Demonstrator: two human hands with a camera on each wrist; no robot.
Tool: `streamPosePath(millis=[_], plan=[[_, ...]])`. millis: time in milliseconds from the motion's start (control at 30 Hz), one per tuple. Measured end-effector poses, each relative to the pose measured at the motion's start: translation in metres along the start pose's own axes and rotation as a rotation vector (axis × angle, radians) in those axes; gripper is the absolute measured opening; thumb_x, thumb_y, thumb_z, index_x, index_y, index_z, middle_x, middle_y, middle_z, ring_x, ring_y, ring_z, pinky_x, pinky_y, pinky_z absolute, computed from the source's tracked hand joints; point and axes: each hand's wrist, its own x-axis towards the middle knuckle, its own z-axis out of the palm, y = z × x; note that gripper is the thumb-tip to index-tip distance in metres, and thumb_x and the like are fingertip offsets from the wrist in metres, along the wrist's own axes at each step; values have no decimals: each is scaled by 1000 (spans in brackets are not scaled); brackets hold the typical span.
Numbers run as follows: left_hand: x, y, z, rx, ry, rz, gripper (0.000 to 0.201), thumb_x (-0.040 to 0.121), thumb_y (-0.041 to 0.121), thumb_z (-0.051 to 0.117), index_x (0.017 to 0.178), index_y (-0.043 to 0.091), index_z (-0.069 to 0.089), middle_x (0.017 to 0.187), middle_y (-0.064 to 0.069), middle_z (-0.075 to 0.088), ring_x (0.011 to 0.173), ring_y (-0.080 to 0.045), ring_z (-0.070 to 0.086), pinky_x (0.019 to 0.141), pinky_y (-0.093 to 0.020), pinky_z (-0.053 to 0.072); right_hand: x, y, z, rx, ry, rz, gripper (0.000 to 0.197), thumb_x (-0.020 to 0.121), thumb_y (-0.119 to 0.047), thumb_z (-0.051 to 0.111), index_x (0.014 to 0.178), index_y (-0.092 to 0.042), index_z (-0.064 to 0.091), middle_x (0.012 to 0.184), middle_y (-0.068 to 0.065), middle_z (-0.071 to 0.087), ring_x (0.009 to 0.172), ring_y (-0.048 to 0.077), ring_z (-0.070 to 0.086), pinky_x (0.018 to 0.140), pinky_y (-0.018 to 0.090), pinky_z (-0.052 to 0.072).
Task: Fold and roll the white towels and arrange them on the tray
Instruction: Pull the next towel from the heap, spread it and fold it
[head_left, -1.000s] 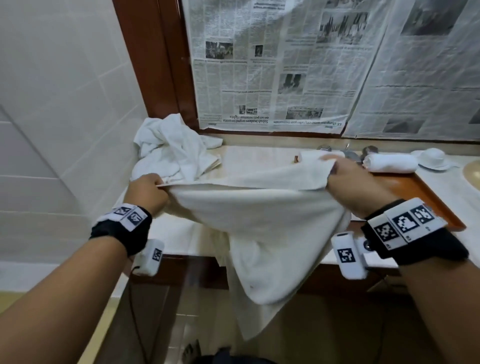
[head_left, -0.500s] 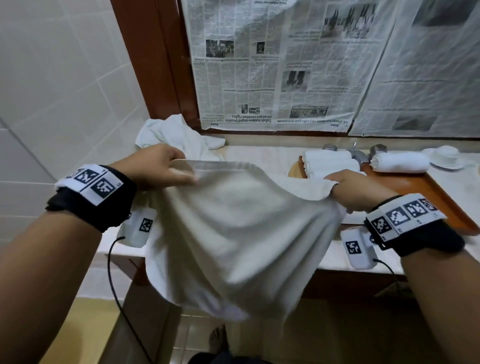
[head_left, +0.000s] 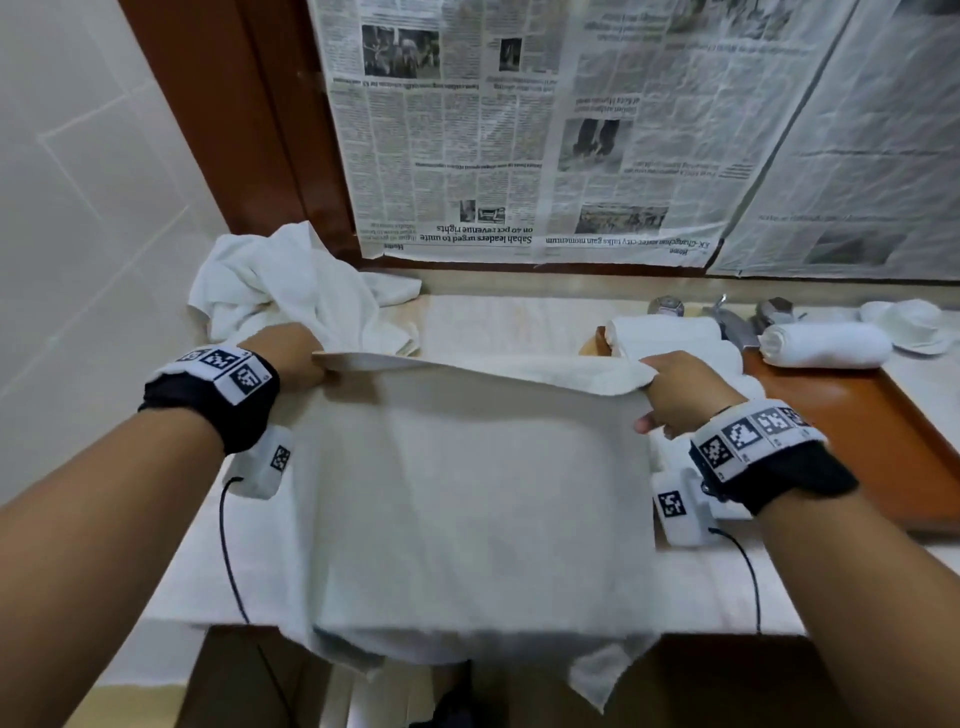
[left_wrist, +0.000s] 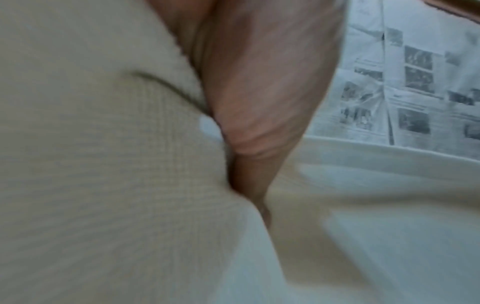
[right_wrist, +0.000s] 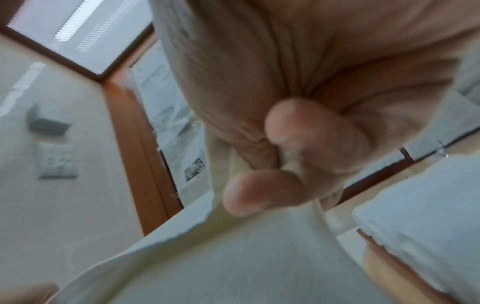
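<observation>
A pale counter (head_left: 498, 317) runs along the wall. On its left back corner lies a heap of crumpled white towels (head_left: 291, 291). On the right stands a brown tray (head_left: 852, 431). Further right is a small white thing (head_left: 906, 325), perhaps a dish. The spread towel (head_left: 467, 483) covers the front edge.

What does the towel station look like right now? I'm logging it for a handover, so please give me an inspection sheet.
Surface: pale countertop, partly covered by the spread towel.
Job's things: white towel stretched flat, front edge hanging over the counter; rolled towels on the wooden tray; crumpled towel pile at back left.
Clutter: white cap-like item at far right.
Grippers: left hand and right hand each pinch a far corner.
Cables: black wrist cables.
Surroundings: newspaper on the wall, taps behind the tray.
</observation>
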Motion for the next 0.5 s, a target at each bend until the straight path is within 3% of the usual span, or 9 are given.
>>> streamPosePath(millis=[33,100,167,233,300,367,433,500], plan=[[22,-1,-5,-54,67,-20,29,84,31,72,100,7,69,114,-15,67,103,-34,61,87,-34,47,21,-7,-2,72,29,17,18,99,5,45,103,-8,58,84,10,68,45,11,64,35,21,43],[58,3,-17,-138,175,-52,20,87,24,68,92,5,71,105,-20,69,96,-37,63,78,-34,47,63,-22,-6,215,105,12,23,100,1,45,117,-5,60,86,9,68,57,16,69,41,21,49],[90,9,-24,-166,239,-50,18,90,17,59,89,4,71,102,-22,67,93,-39,61,76,-33,43,100,-40,-5,323,169,-7,27,99,-1,50,123,-3,61,98,11,71,81,17,72,58,24,57],[112,18,-19,-160,242,-24,23,94,18,54,93,1,70,106,-23,66,95,-39,60,78,-36,42,130,-55,6,271,195,-51,34,97,-5,52,131,-6,58,117,16,68,106,28,67,86,35,57],[131,24,6,-119,140,46,27,97,21,53,107,2,70,118,-22,64,108,-37,59,87,-36,42,147,-64,32,78,165,-87,40,103,-14,45,143,-9,49,139,18,55,127,34,53,107,39,43],[146,25,40,-49,-43,130,34,101,23,49,126,6,63,135,-18,57,124,-32,53,98,-33,37,153,-66,69,-9,67,-54,49,105,-24,42,153,-16,34,154,15,38,139,33,40,110,37,34],[157,24,71,33,-226,172,43,106,28,39,147,14,42,150,-11,43,135,-26,43,106,-30,29,159,-61,110,-139,-105,-34,70,101,-36,51,159,-22,14,164,14,12,148,30,24,115,37,26],[161,20,90,124,-313,184,55,107,36,32,157,25,12,160,-4,26,142,-24,33,111,-34,27,161,-50,143,-341,-311,-51,90,93,-51,60,159,-28,3,165,11,-12,153,29,2,120,41,16]])
